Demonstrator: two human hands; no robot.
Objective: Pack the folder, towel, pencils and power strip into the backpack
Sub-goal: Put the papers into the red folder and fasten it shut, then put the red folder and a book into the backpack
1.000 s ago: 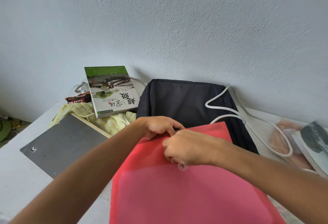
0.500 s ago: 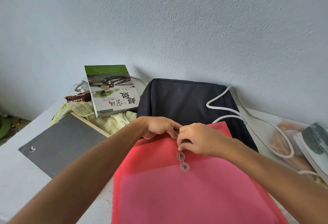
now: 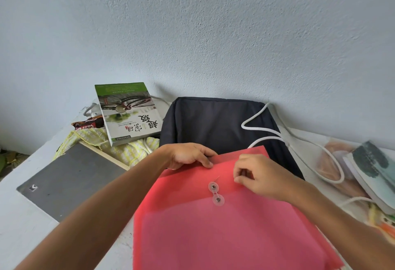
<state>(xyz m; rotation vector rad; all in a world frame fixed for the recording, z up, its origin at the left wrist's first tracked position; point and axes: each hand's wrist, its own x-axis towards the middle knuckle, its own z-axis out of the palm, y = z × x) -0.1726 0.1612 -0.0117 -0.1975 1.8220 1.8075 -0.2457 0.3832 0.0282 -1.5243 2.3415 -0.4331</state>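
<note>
A translucent red plastic folder (image 3: pixel 213 227) with a flap and a two-disc string closure (image 3: pixel 215 193) lies in the foreground on the white table (image 3: pixel 21 227), its far edge overlapping the near edge of a dark navy fabric backpack (image 3: pixel 213 122). The backpack lies flat with its far end against the pale blue textured wall (image 3: pixel 213 34); a white cord (image 3: pixel 299 141) loops across its right side and onto the table.

The left hand (image 3: pixel 188 155) grips the folder's far edge near its left corner, fingers curled over the top of the flap. The right hand (image 3: pixel 256 175) rests on the flap just right of the upper disc, its fingers curled together as if pinching; whether it holds the closure's thin string cannot be told. A short thread end shows just above the upper disc.

A yellow-and-white checked towel (image 3: pixel 128 150) lies left of the backpack, partly beneath a green-covered paperback book (image 3: pixel 128 113). A flat grey laptop (image 3: pixel 70 177) sits on a wood-edged board near the table's left side. A dark red snack packet (image 3: pixel 89 123) lies behind the towel. At the far right, a second book (image 3: pixel 372 171) with a teal cover rests on a clear plastic bag (image 3: pixel 329 162) of brownish contents.
</note>
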